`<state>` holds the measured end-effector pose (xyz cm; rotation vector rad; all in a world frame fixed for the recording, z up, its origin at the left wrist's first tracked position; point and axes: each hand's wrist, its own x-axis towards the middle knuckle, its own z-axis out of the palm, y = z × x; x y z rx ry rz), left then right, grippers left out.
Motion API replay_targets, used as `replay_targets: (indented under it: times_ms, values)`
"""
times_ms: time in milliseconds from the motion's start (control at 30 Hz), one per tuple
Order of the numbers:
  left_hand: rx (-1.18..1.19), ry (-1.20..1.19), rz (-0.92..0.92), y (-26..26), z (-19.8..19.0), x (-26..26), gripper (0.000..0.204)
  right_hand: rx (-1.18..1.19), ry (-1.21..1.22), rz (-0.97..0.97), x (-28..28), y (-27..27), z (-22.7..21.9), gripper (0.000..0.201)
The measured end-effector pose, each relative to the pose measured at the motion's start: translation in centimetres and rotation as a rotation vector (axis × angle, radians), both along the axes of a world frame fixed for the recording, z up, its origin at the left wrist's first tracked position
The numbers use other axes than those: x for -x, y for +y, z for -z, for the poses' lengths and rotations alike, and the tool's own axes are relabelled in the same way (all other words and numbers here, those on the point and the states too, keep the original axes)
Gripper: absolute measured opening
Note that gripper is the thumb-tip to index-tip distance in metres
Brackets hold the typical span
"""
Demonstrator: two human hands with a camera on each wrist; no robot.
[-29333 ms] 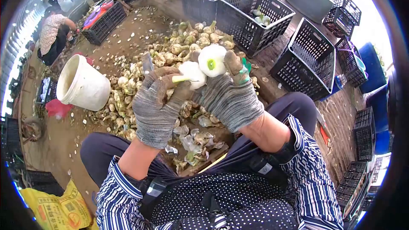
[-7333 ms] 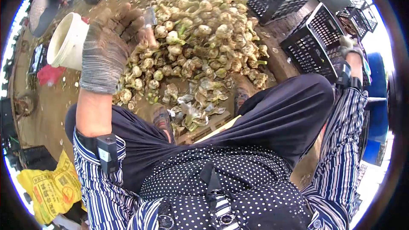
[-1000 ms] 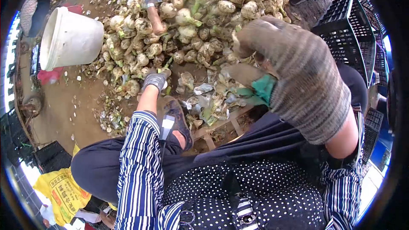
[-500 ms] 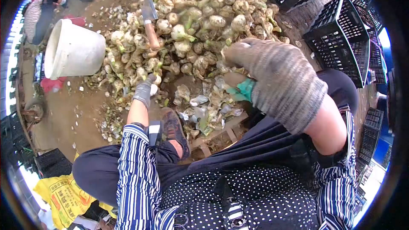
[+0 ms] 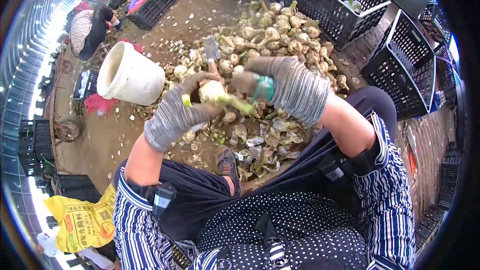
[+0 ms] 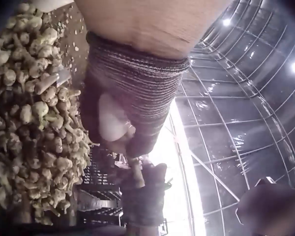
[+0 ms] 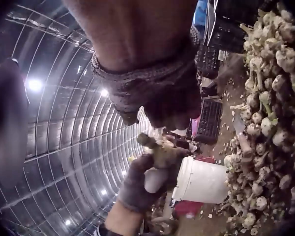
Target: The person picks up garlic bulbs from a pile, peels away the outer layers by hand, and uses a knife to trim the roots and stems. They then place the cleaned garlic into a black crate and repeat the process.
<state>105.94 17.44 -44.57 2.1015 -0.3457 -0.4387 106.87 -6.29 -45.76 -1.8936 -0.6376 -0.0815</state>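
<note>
In the head view my gloved left hand (image 5: pixel 177 115) grips a garlic bulb (image 5: pixel 212 91), its cut green stalk pointing toward my right side. A second, smooth white garlic bulb (image 7: pixel 156 179) sits in the left palm, and the left wrist view shows that white bulb (image 6: pixel 110 118) too. My gloved right hand (image 5: pixel 295 90) is raised beside the stalk, its fingertips bent and blurred by motion. Green wrapping (image 5: pixel 264 88) covers one of its digits. Behind the hands, a small cleaver (image 5: pixel 212 49) with a wooden handle lies on the heap of unpeeled garlic (image 5: pixel 280 32).
A white bucket (image 5: pixel 142 80) stands tilted left of the heap. Black plastic crates (image 5: pixel 340 15) line the back and right, one crate (image 5: pixel 400 65) tipped. Peeled skins (image 5: pixel 265 150) litter the ground by my feet. Another person (image 5: pixel 87 32) squats at the far left; a yellow sack (image 5: pixel 82 225) lies near left.
My left hand has risen from the heap's near edge and now carries garlic in front of me. The right hand has moved left to meet it. The head view has tilted up.
</note>
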Motion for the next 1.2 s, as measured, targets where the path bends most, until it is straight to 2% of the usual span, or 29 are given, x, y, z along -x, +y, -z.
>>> replay_targets:
  times_ms: [67, 133, 200, 233, 333, 367, 400, 467, 533, 567, 667, 700, 733, 800, 833, 867, 900, 933, 967, 1000, 1033, 1133, 1200]
  values:
    - [0.074, -0.016, 0.049, 0.0, 0.7, 0.6, 0.052, 0.185, 0.297, -0.163, 0.8, 0.4, -0.4, 0.035]
    - [0.159, -0.026, 0.091, -0.1, 1.6, 0.7, 0.053, 0.26, 0.245, -0.192, 1.0, 0.5, 0.1, 0.039]
    - [-0.027, -0.339, 0.229, -0.3, 2.0, 0.7, 0.056, 0.27, 0.314, -0.223, 1.2, 0.6, 0.5, 0.04]
    - [0.09, -0.21, 0.193, -0.3, 1.7, 0.9, 0.058, 0.218, 0.417, -0.228, 1.2, 0.8, 0.5, 0.039]
    - [0.068, -0.223, 0.257, 0.6, 1.8, 0.1, 0.058, 0.154, 0.416, -0.206, 1.3, 1.3, 0.1, 0.028]
    - [0.037, -0.284, 0.273, 0.8, 2.0, 0.1, 0.058, 0.134, 0.26, -0.256, 0.9, 1.1, 1.5, 0.026]
    - [-0.133, -0.389, 0.324, 1.0, 1.6, 0.0, 0.055, 0.19, 0.387, -0.275, 0.8, 1.1, 1.5, 0.028]
    - [-0.009, -0.239, 0.227, 1.1, 1.8, 0.7, 0.052, 0.137, 0.121, -0.237, 1.0, 1.9, 2.9, 0.03]
    - [-0.072, -0.475, 0.31, 2.0, 2.4, 0.7, 0.051, 0.285, 0.186, -0.25, 1.1, 2.7, 2.6, 0.032]
    - [-0.067, -0.357, 0.27, 2.2, 2.5, 1.0, 0.052, 0.377, 0.289, -0.24, 1.1, 3.3, 1.8, 0.034]
    - [-0.083, -0.435, 0.304, 2.3, 2.5, 1.7, 0.052, 0.304, 0.368, -0.251, 1.5, 2.9, 1.8, 0.033]
    - [0.061, -0.328, 0.283, 2.2, 2.5, 1.8, 0.053, 0.247, 0.347, -0.246, 1.6, 2.9, 1.4, 0.033]
    - [-0.01, -0.359, 0.269, 2.5, 2.6, 1.7, 0.055, 0.304, 0.338, -0.232, 1.8, 2.8, 0.3, 0.035]
    - [0.204, -0.259, 0.259, 2.4, 2.7, 1.4, 0.058, 0.195, 0.407, -0.267, 1.5, 2.7, 0.6, 0.036]
    - [0.345, -0.039, 0.211, 2.2, 2.2, 1.7, 0.058, 0.213, 0.427, -0.247, 1.3, 2.6, 0.1, 0.036]
    - [0.219, -0.215, 0.227, 2.0, 1.9, 1.5, 0.061, 0.228, 0.449, -0.228, 1.2, 2.4, -0.4, 0.036]
    - [0.232, -0.162, 0.196, 1.9, 1.5, 1.6, 0.062, 0.259, 0.36, -0.304, 0.1, 1.8, 0.4, 0.039]
    - [0.241, -0.111, 0.162, 1.8, 1.2, 1.8, 0.062, -0.123, 0.095, -0.425, -0.7, 1.8, 4.7, 0.04]
    - [0.161, -0.161, 0.165, 1.4, 1.0, 1.8, 0.064, -0.086, 0.244, -0.4, 0.0, 1.8, 3.5, 0.041]
    - [0.242, -0.219, 0.195, 1.0, 1.6, 1.6, 0.063, -0.051, 0.394, -0.374, 0.9, 1.7, 2.0, 0.042]
    - [0.188, -0.256, 0.202, 1.0, 1.6, 1.6, 0.063, 0.215, 0.43, -0.346, 0.7, 1.4, 0.3, 0.043]
    - [0.151, -0.289, 0.213, 0.6, 1.4, 1.5, 0.063, 0.106, 0.657, -0.302, 1.2, 1.1, -1.0, 0.045]
    - [0.26, -0.248, 0.178, 0.5, 1.3, 1.5, 0.063, 0.025, 0.577, -0.338, 0.6, 0.6, 0.9, 0.044]
